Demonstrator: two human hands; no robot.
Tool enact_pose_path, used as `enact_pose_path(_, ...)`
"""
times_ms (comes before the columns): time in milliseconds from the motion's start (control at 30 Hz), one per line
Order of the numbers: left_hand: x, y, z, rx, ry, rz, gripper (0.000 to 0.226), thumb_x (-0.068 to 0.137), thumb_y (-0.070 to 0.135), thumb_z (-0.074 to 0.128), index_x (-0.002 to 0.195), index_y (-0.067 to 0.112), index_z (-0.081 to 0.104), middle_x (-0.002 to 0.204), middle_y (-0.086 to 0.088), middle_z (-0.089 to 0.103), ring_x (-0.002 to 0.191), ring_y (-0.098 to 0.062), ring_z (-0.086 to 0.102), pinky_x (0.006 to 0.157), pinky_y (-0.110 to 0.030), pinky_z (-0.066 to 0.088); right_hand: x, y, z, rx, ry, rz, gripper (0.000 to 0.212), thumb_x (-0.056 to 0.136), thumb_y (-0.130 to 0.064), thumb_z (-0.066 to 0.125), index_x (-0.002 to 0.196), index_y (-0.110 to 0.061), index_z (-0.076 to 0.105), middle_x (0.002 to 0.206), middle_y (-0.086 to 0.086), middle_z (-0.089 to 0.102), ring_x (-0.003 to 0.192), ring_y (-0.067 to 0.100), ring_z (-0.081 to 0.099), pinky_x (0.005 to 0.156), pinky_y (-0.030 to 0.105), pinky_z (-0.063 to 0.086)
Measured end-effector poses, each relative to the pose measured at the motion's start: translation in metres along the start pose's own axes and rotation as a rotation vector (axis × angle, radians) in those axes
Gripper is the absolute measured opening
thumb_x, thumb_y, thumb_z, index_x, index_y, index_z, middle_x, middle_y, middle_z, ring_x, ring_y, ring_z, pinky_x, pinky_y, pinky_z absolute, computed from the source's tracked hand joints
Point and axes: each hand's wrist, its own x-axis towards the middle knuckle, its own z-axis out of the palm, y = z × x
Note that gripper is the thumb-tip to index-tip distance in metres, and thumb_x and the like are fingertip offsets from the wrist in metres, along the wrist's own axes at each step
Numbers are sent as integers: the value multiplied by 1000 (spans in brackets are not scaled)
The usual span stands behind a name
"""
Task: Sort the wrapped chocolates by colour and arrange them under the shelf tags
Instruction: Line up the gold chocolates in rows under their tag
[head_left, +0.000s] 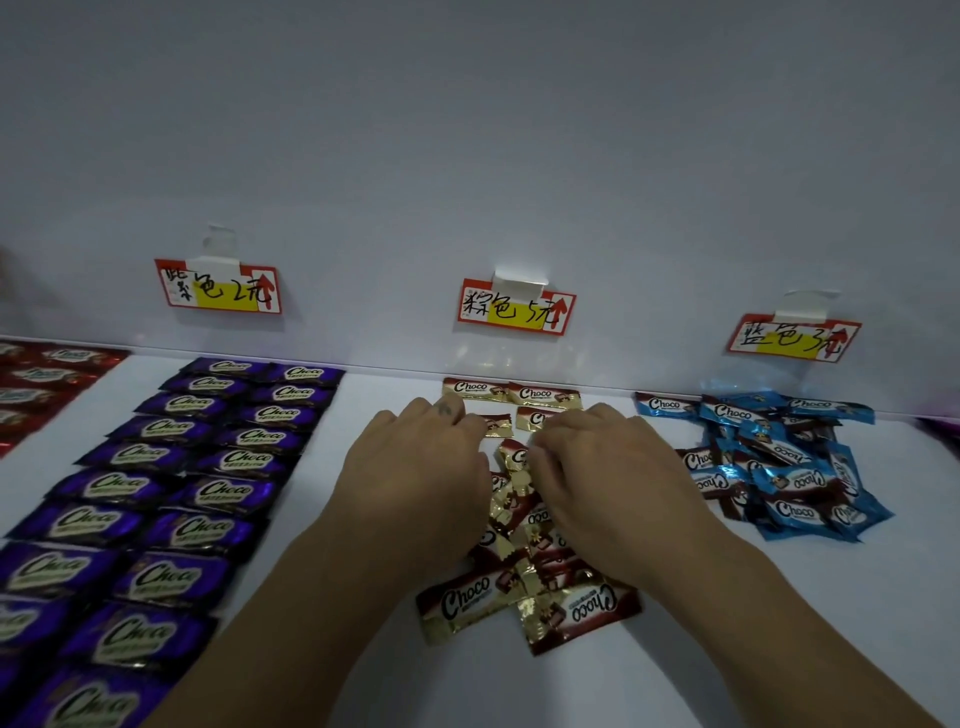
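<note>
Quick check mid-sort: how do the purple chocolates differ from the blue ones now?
The purple chocolates lie flat in two neat columns; the blue chocolates sit in a loose, overlapping heap. Purple wrappers all read the same way; blue ones point every way, some upside down. Both carry Choco lettering.

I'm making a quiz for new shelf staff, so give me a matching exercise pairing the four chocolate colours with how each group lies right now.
Column one:
1 purple chocolates
2 gold-brown chocolates
3 blue chocolates
4 red chocolates

Column two:
A mostly a jumbled pile, untouched
B neat rows, two across
C cut off by the picture's left edge
D heap under the left hand and right hand, a few laid at the back

Pairs: 1-B, 2-D, 3-A, 4-C
</note>
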Motion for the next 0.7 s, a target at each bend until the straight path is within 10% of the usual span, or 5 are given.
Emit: enact_pose_path(700, 5, -3, 7, -45, -32, -30, 52, 101, 32, 26, 152, 24, 18, 160, 3, 14, 143, -19, 17, 114, -39, 18, -1, 0, -4, 139, -30, 20, 52, 102, -43, 21, 152, -32, 11, 148, -7, 41, 133, 13, 33, 112, 34, 22)
